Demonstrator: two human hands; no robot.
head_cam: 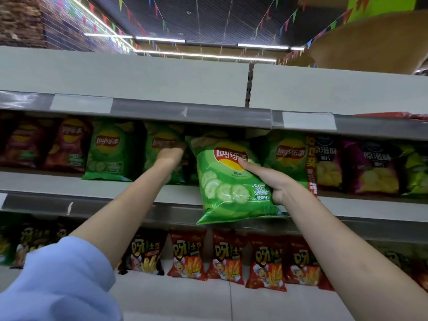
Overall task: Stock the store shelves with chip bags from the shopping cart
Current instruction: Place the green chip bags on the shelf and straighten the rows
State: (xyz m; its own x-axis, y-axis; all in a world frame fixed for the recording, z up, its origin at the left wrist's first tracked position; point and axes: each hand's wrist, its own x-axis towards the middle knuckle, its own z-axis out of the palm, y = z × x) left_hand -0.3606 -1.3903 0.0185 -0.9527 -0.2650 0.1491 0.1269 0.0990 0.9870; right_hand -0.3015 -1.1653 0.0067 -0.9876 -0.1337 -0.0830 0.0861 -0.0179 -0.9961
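While the right hand (275, 181) is gripping a green chip bag (229, 181) in front of the middle shelf (139, 188), the left hand (170, 156) is reaching among shelved green bags (108, 154); its grip is too blurred to tell.

head cam | 1 view | tilted up, facing shelves (139, 112) | close range | ceiling visible above

Both arms up & fwd; L hand (170, 156) fingers blurred, R hand (269, 179) pinching.
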